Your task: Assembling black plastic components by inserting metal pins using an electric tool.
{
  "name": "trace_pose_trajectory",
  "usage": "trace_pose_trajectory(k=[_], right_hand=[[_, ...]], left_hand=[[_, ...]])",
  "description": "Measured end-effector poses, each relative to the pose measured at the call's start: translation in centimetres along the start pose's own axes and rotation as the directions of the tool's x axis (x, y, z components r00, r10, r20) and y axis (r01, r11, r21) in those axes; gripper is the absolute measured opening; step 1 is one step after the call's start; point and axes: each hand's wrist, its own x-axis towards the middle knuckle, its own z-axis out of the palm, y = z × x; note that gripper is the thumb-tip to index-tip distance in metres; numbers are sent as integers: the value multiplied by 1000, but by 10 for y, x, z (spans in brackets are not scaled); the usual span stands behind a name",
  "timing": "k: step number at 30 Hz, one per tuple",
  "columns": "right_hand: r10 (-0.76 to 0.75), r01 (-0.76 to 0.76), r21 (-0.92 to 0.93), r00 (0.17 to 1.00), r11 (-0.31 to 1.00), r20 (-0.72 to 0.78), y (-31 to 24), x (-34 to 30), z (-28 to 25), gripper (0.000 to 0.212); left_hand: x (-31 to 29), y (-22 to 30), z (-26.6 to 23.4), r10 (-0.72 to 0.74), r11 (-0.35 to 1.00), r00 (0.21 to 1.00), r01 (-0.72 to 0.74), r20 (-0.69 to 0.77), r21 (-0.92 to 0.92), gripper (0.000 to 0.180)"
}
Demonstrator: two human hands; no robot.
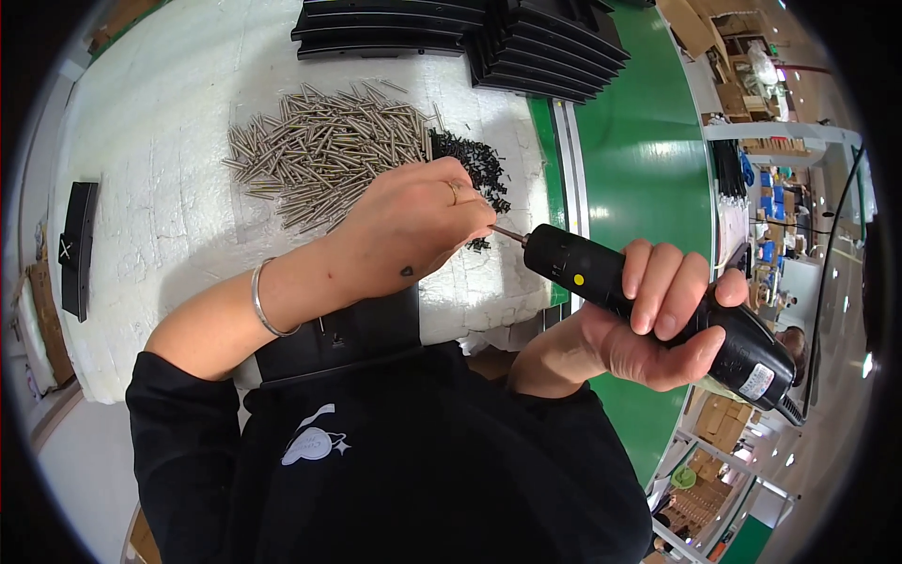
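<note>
The right hand [653,324] clamps a black electric screwdriver [575,258], its bit [510,233] at the left hand [423,211], fingers pinched together, contents hidden. Beyond, metal pins [329,146] spread; white worktop [150,132] widens leftward, green surface [644,150] borders its right, stacked panels [545,52] its far side.

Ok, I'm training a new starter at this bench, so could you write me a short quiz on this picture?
1. What is the right hand holding?
2. True or false: the pile of silver metal pins lies to the left of the small black pieces.
3. The thin metal bit points toward: a) the left hand; b) the stacked black parts; c) the green surface.

Key: 1. A black power screwdriver. 2. True. 3. a.
</note>
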Motion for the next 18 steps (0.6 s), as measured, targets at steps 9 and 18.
trace_pose_trajectory(k=[9, 18], right_hand=[[23, -25, 98, 1000, 995, 21, -3, 1, 9, 24], [-35, 38, -37, 997, 999, 75, 1, 4, 24, 24]], left_hand=[[5, -4, -26, 14, 989, 987, 9, 157, -146, 8], [11, -2, -39, 19, 998, 1000, -18, 3, -64, 12]])
